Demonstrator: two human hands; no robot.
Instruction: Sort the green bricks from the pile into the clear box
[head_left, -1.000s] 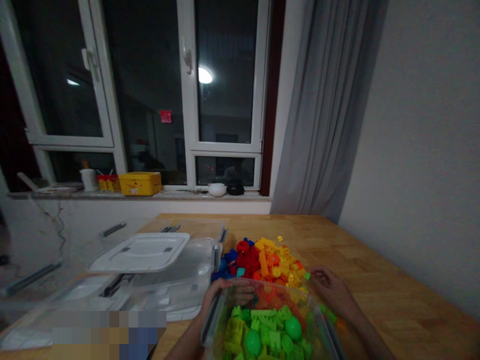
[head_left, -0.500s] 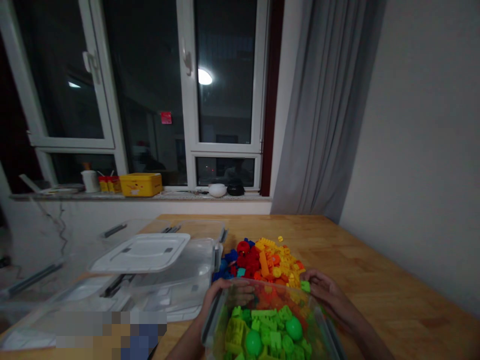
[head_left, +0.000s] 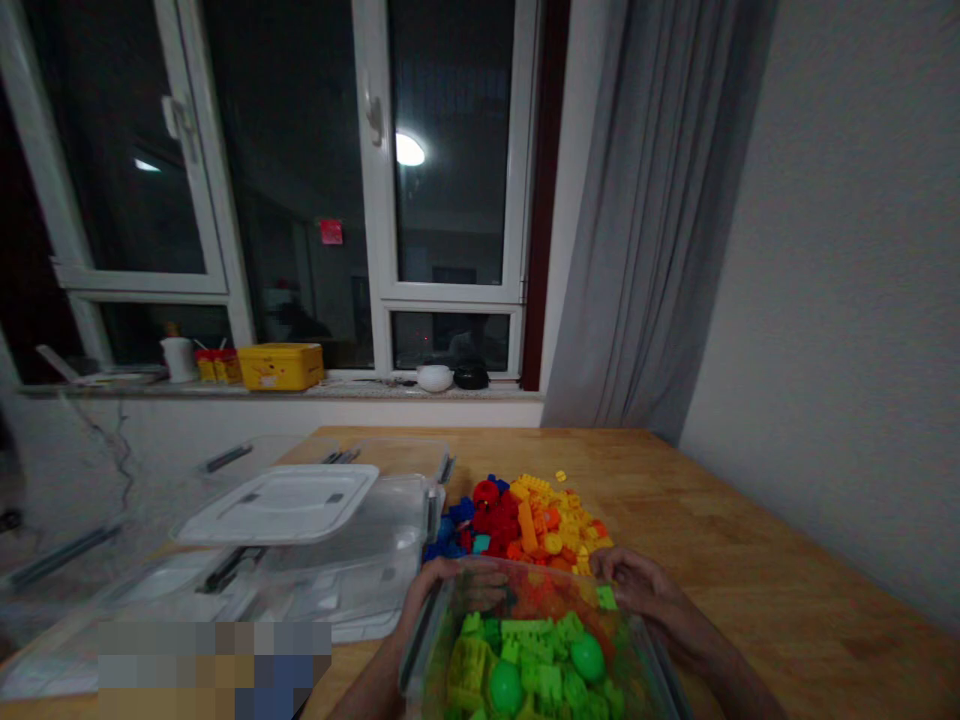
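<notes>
A clear plastic box (head_left: pixel 420 640) full of green toy bricks (head_left: pixel 525 665) stands at the near edge of the wooden table (head_left: pixel 735 560). My left hand (head_left: pixel 439 585) grips the box's far left rim, fingers curled over it. My right hand (head_left: pixel 637 585) is at the box's far right corner, fingers pinched on a small green brick (head_left: pixel 604 598) just above the rim. Behind the box lies a pile of red, blue, orange and yellow bricks (head_left: pixel 525 520).
Clear storage boxes with a white lid (head_left: pixel 281 505) stand to the left. A windowsill holds a yellow tin (head_left: pixel 279 366), a white cup (head_left: pixel 178 358) and two small bowls (head_left: pixel 435 378). A grey curtain (head_left: pixel 645 220) and a wall are on the right.
My right hand has moved left from the table beside the pile to the box's far right corner, carrying a small green brick. My left hand has stayed on the rim.
</notes>
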